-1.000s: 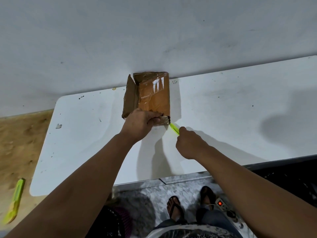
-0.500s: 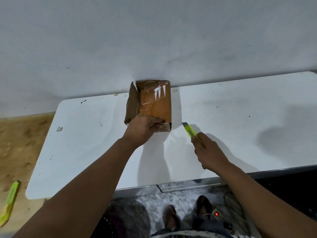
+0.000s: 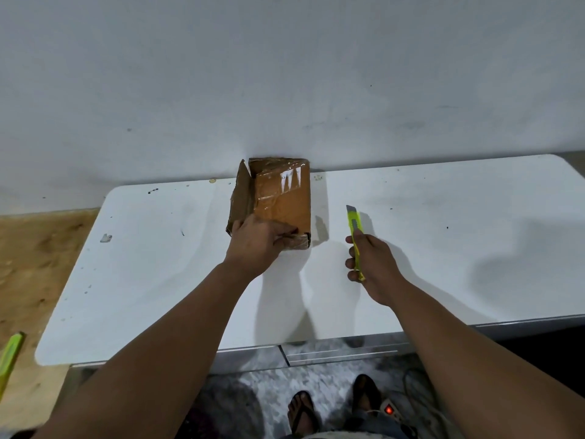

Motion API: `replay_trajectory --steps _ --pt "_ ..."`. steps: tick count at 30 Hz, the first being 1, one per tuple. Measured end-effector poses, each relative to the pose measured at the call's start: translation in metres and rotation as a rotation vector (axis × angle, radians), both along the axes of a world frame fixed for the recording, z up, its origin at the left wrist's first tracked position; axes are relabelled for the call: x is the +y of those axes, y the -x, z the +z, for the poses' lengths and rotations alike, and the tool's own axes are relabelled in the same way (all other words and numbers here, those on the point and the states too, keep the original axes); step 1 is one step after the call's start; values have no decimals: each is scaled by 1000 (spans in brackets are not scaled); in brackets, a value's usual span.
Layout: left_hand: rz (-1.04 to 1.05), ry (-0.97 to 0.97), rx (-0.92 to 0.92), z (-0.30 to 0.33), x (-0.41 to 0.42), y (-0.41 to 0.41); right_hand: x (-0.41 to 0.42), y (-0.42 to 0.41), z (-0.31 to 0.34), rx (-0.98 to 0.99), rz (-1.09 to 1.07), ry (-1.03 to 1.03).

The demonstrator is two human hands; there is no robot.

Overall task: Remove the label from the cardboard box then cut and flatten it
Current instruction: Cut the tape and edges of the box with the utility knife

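At the far left edge, on the wooden floor [image 3: 38,264], lies a second yellow-green cutter [image 3: 9,356], well apart from the work. The white table [image 3: 152,280] stands against the white wall [image 3: 285,74], and a small scrap [image 3: 106,238] sits on its left part.

The cardboard box [image 3: 281,198] rests on the table with its far end touching the wall, wrapped in glossy clear tape. Its long axis runs from the wall toward the person. A loose brown flap [image 3: 242,198] stands up along its left side. No label can be made out on the faces in view.

The left hand [image 3: 258,240] grips the box's near end, fingers curled over the top edge and pressing it down to the table.

To the right, off the box and apart from it, the right hand [image 3: 370,264] is clamped round a yellow-green utility knife [image 3: 355,229], blade tip up and pointing away toward the wall, roughly parallel to the box's long axis. The box lies to the left of this hand, with bare table between blade and the box's right wall.

By my judgement the next cut calls for the knife to travel left to the box's right side or near corner, keeping clear of the left hand's fingers [image 3: 285,231] there.

Below the table edge are sandalled feet [image 3: 302,413] and a power strip [image 3: 391,411] with a lit red switch.
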State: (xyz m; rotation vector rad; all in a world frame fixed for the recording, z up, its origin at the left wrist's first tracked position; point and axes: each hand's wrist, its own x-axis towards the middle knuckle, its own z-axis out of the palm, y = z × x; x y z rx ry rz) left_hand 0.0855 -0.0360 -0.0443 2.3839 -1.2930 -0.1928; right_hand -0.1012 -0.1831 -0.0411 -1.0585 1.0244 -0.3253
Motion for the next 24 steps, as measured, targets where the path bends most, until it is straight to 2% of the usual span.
replay_trajectory --steps 8,24 --pt "20 -76 11 -1 1 6 1 3 -2 -31 27 -2" --pt "-13 -63 32 0 3 4 -1 13 -9 -17 5 54"
